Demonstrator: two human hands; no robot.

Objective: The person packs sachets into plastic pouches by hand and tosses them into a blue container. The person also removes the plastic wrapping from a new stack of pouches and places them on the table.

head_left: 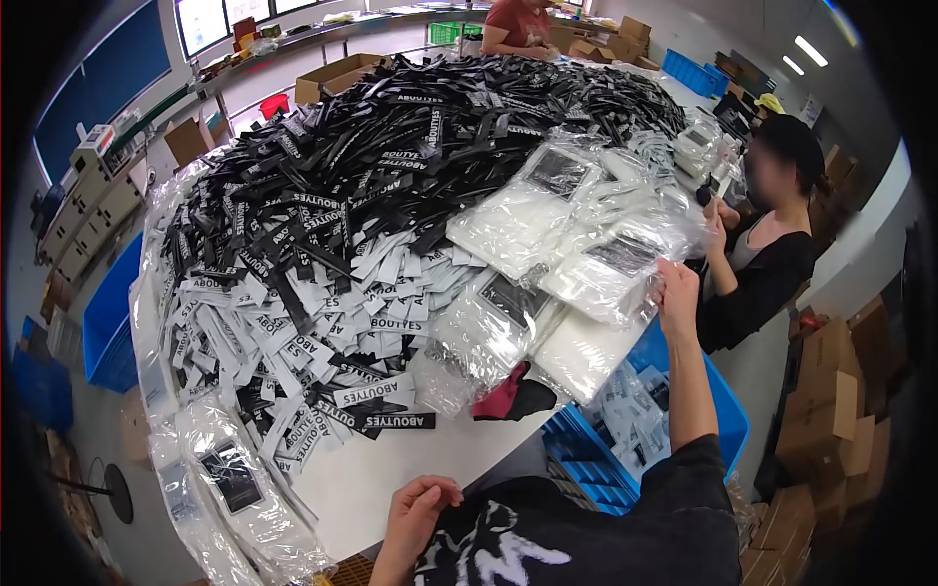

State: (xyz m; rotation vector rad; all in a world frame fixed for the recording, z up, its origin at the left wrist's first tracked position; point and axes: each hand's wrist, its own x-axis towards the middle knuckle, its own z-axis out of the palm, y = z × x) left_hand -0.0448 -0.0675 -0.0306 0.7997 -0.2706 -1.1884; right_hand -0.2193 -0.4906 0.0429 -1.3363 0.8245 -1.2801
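Note:
My right hand (676, 293) pinches the edge of a clear plastic bag (606, 278) at the right side of the table. More clear bags with white and black contents (532, 210) lie stacked around it. Near the front edge, my left hand (426, 503) hovers close to my body, fingers curled together; whether anything is between them is hidden. A big heap of black strips (342, 166) covers the table's far part, with white strips (234, 327) marked ABOUTYES in front. A pink and black item (513, 394) lies beside the bags.
A blue crate (728, 420) with packed bags stands below the table at my right. A co-worker (772, 234) stands at the right, another person (518, 29) at the far side. Plastic-wrapped packs (234, 479) lie at the left edge. Cardboard boxes (821, 400) are stacked at right.

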